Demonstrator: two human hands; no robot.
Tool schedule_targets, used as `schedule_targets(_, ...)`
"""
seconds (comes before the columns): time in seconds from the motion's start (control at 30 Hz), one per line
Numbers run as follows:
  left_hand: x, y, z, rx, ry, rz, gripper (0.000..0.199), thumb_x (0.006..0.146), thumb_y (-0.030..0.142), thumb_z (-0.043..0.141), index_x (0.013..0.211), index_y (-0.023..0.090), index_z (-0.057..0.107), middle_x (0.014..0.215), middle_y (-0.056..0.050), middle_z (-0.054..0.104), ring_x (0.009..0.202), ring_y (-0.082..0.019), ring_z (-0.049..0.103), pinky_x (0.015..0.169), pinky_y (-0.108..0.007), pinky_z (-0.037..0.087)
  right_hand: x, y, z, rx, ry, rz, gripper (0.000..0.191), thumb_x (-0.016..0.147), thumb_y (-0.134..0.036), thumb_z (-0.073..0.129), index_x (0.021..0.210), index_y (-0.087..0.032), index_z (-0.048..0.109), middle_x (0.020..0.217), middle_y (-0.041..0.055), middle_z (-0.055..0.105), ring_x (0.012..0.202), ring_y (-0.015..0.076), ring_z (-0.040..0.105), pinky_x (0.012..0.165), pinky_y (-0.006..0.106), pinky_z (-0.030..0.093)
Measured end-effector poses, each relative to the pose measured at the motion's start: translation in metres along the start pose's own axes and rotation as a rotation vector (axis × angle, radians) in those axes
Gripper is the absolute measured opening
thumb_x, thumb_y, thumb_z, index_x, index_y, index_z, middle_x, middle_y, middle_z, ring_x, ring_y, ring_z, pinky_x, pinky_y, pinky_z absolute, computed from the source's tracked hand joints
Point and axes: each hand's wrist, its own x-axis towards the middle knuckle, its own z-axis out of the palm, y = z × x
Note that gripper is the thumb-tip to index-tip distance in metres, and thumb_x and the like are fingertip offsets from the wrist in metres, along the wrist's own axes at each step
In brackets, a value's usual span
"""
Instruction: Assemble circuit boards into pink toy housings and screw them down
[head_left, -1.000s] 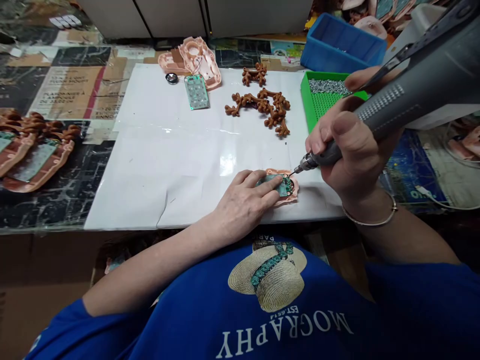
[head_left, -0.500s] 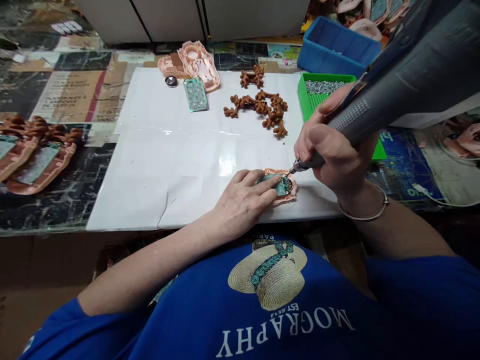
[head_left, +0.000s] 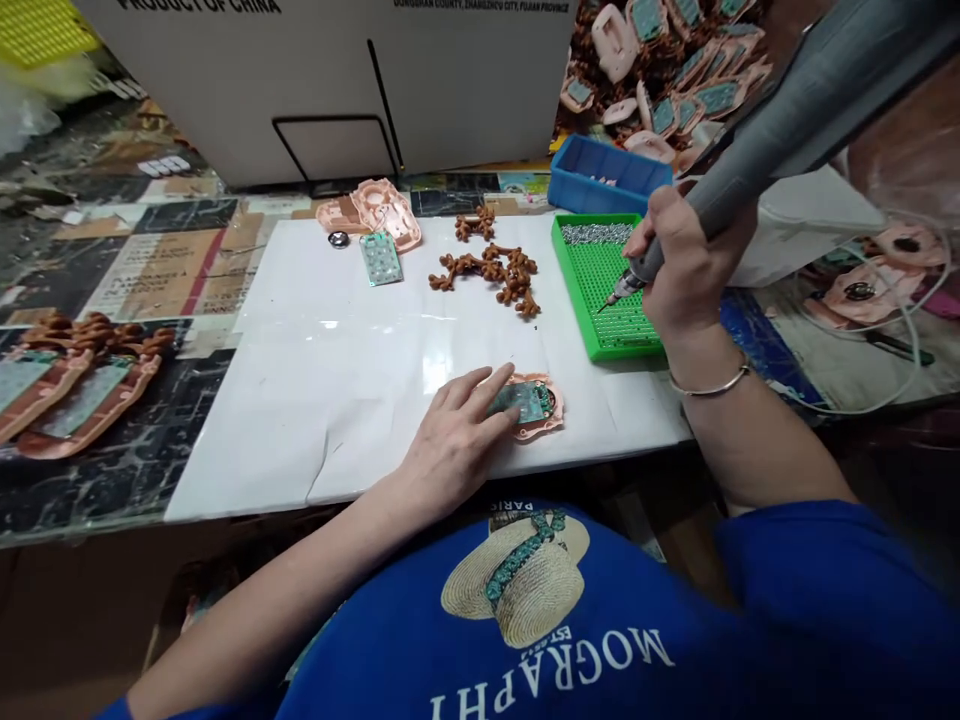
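Observation:
My left hand lies with fingers spread across a small pink plastic shell on the white board, its fingertips over the left part. Inside the shell sits a green circuit board, with a round dark part at its right end. My right hand is wrapped round a grey electric screwdriver. The screwdriver's thin bit points down over the green perforated tray, apart from the shell. Small silver screws are heaped at the far end of that tray. Whether a screw is on the bit, I cannot tell.
Brown antler-shaped pieces lie mid-board. Behind them are a loose circuit board, pink shells and a round black part. A blue bin stands behind the tray. Assembled halves lie far left.
My right hand has lifted the screwdriver off the shell and moved it over the green tray. My left hand stays on the shell, its fingers shifted slightly left. The view has tilted up.

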Motion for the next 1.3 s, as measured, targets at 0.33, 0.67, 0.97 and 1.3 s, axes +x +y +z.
schedule_targets(0.33, -0.005, -0.002, 0.002, -0.12, 0.07, -0.053, 0.02, 0.097, 0.02, 0.056, 0.112, 0.016, 0.069, 0.129, -0.016, 0.064, 0.115, -0.028, 0.057, 0.09, -0.048, 0.059, 0.0, 0.03, -0.009, -0.036, 0.019, 0.032, 0.051, 0.069, -0.053, 0.086, 0.109, -0.041, 0.056, 0.057, -0.0133, 0.054, 0.042, 0.0144, 0.047, 0.044, 0.034, 0.037)
schedule_targets(0.67, -0.005, -0.001, 0.003, -0.138, 0.08, -0.058, 0.02, 0.097, 0.021, 0.056, 0.111, 0.015, 0.069, 0.128, -0.016, 0.064, 0.115, -0.028, 0.057, 0.09, -0.049, 0.06, -0.003, 0.042, -0.011, -0.126, 0.026, 0.067, 0.053, 0.065, -0.073, 0.079, 0.093, -0.037, 0.051, 0.059, -0.0098, 0.05, 0.047, 0.0152, 0.042, 0.049, 0.035, 0.036)
schedule_targets(0.97, 0.0, -0.001, 0.005, -0.105, 0.099, -0.063, 0.019, 0.098, 0.025, 0.056, 0.107, 0.016, 0.07, 0.124, -0.015, 0.066, 0.111, -0.026, 0.058, 0.087, -0.045, 0.06, 0.006, 0.022, -0.006, -0.082, 0.046, 0.007, 0.041, 0.074, -0.051, 0.076, 0.095, -0.032, 0.046, 0.065, -0.0086, 0.047, 0.044, 0.0136, 0.043, 0.047, 0.033, 0.037)
schedule_targets(1.3, 0.006, -0.005, 0.015, -0.068, 0.134, -0.087, 0.018, 0.098, 0.027, 0.057, 0.107, 0.019, 0.07, 0.124, -0.012, 0.065, 0.111, -0.024, 0.057, 0.09, -0.043, 0.058, -0.063, -0.076, 0.032, 0.14, -0.221, 0.172, 0.025, 0.078, -0.038, 0.077, 0.101, -0.035, 0.067, 0.062, -0.0053, 0.049, 0.042, 0.0159, 0.043, 0.042, 0.034, 0.036)
